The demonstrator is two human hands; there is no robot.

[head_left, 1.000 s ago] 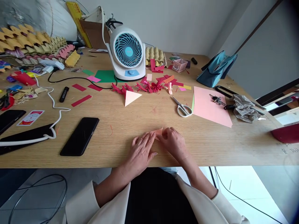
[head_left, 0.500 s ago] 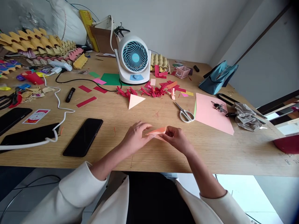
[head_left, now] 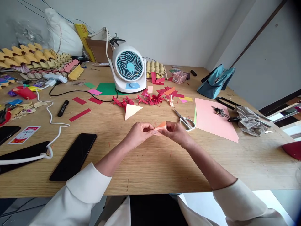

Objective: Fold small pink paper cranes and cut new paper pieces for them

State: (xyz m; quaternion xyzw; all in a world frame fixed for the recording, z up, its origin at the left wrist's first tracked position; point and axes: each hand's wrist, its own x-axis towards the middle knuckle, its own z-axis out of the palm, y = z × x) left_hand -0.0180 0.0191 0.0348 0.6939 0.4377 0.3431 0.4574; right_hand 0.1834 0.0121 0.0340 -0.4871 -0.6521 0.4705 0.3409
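Observation:
Between my two hands is a small piece of orange paper (head_left: 161, 126), curled or folded over, with a paler side showing. My left hand (head_left: 140, 133) pinches its left end between thumb and fingers. On the other end, the thumb and fingers of my right hand (head_left: 174, 132) are closed. Both hands hover low over the desk, and part of the paper is hidden by the fingers. Beyond my left hand lies a pale cream paper triangle (head_left: 132, 111). White-handled scissors (head_left: 185, 121) lie just past my right hand.
A white fan (head_left: 130, 67) stands at the back, with crumpled red paper strips (head_left: 154, 99) before it. On the right, keys (head_left: 220, 111) rest on pink paper sheets (head_left: 211, 121). A black phone (head_left: 74, 157) and a white cable (head_left: 55, 125) lie at left.
My left hand has closed in on the paper's left end, its fingers now pinched together. The paper looks more curled. The camera view has shifted slightly.

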